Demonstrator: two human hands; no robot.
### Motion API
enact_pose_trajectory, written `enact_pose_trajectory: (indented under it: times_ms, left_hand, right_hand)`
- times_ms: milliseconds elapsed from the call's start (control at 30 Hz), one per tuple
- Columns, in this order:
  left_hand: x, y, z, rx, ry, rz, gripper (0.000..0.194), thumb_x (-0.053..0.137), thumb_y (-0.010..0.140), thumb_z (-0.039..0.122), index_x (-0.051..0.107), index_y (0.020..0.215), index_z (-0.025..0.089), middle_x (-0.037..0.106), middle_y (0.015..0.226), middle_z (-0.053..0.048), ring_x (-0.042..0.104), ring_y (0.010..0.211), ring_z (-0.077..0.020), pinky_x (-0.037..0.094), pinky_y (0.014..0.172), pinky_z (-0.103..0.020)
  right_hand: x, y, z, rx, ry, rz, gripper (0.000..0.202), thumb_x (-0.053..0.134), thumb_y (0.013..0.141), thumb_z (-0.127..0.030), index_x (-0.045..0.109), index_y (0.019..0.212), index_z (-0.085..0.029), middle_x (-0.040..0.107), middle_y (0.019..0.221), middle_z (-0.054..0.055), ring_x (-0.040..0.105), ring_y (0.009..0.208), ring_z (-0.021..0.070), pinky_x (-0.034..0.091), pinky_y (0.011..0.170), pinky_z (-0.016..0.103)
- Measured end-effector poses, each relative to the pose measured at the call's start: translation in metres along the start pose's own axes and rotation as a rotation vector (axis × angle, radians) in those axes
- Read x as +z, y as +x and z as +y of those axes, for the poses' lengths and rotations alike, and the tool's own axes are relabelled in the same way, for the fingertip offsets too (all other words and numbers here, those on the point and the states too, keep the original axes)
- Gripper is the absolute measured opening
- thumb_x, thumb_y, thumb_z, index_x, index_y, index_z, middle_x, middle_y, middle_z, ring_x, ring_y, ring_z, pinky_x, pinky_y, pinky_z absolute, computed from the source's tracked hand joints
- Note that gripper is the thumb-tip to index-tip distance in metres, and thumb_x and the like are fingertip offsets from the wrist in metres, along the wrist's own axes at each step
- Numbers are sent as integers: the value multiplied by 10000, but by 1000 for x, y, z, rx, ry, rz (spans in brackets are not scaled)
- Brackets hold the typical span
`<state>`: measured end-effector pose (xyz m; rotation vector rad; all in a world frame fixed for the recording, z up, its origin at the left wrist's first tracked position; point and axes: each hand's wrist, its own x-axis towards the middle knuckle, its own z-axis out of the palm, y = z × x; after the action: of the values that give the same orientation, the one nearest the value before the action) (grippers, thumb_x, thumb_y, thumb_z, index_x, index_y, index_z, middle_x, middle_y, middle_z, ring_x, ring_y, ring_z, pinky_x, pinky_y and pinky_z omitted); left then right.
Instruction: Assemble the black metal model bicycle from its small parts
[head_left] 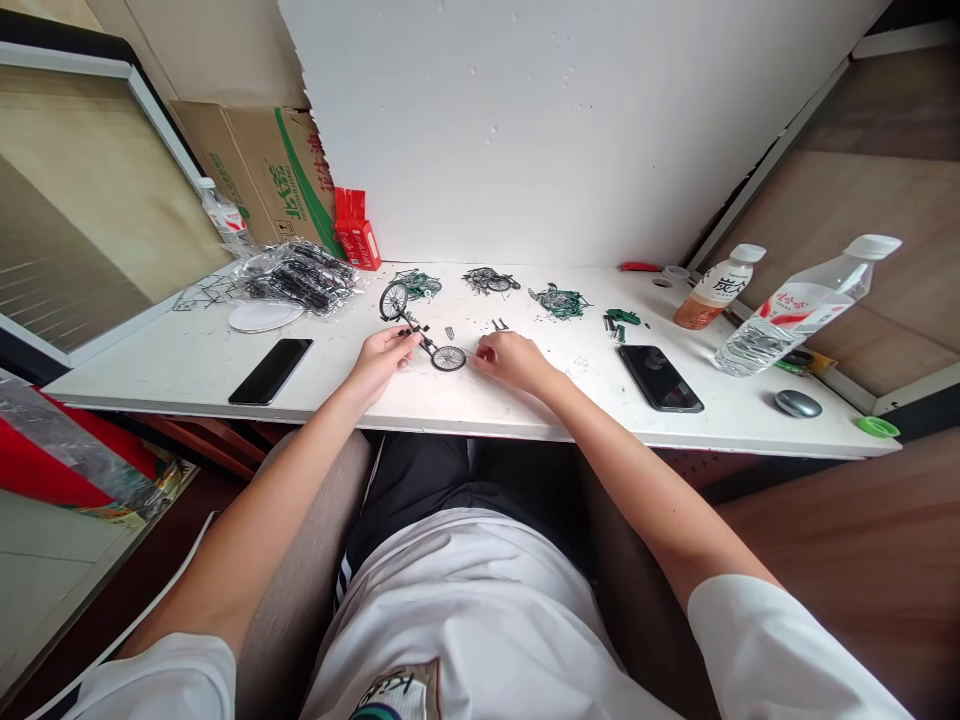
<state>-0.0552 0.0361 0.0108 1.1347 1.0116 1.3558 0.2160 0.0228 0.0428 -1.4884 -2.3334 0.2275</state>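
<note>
A small black model bicycle (420, 338) with two spoked wheels is held over the white table by my left hand (385, 360), its fingers closed on the frame. One wheel (448, 358) points toward my right hand (510, 360), the other stands up behind my left fingers. My right hand is beside the near wheel with its fingers curled together; whatever is in them, if anything, is too small to make out. Small loose parts (450, 332) lie just beyond the bicycle, and a little dark piece (500, 325) sits behind my right hand.
Green part piles (561, 302) and a dark one (491, 281) lie along the back. Bagged black parts (300, 280) are at left. Phones (270, 371) (660, 378) flank my hands. A brown-labelled bottle (720, 287), a water bottle (802, 310) and a grey oval object (798, 403) stand right.
</note>
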Motion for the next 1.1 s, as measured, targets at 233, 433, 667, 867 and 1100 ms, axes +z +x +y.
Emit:
enact_pose_trajectory:
  times_ms: [233, 433, 667, 867, 1100]
  left_hand:
    - [-16, 8, -4, 29, -61, -14, 507, 1024, 643, 321, 779, 1054, 154, 728, 906, -48, 520, 638, -73, 388, 579, -235]
    - [-18, 8, -6, 16, -63, -33, 513, 1023, 651, 321, 795, 1083, 161, 743, 971, -63, 556, 684, -84, 455, 634, -243]
    - [-18, 8, -4, -11, -84, -45, 511, 1039, 635, 301, 801, 1061, 149, 740, 981, -61, 569, 707, -75, 474, 660, -233]
    - [-20, 9, -6, -15, -120, -40, 480, 1034, 643, 275, 805, 1045, 147, 734, 967, -63, 563, 712, -86, 470, 675, -250]
    - [-21, 11, -6, -22, -129, -39, 484, 1033, 652, 251, 797, 1058, 137, 748, 995, -76, 580, 731, -89, 468, 686, -252]
  right_hand:
    - [-33, 8, 56, 243, -95, 56, 213, 706, 1023, -363, 815, 1018, -179, 821, 1039, 120, 713, 900, 254, 458, 733, 333]
    - [-50, 5, 88, 312, -102, -61, 192, 762, 971, -360, 846, 1022, -195, 821, 1049, 111, 699, 845, 231, 488, 731, 333]
    - [-49, 5, 89, 313, -13, -182, 119, 799, 897, -241, 883, 981, -251, 826, 1082, 74, 702, 854, 205, 495, 730, 304]
    - [-61, 2, 106, 328, 74, -153, 215, 715, 951, -154, 885, 1062, -225, 843, 1139, 94, 739, 904, 220, 537, 759, 300]
    - [-57, 3, 107, 250, 18, 75, 303, 619, 1032, -152, 839, 1239, -181, 803, 1270, 142, 729, 1146, 287, 567, 1035, 411]
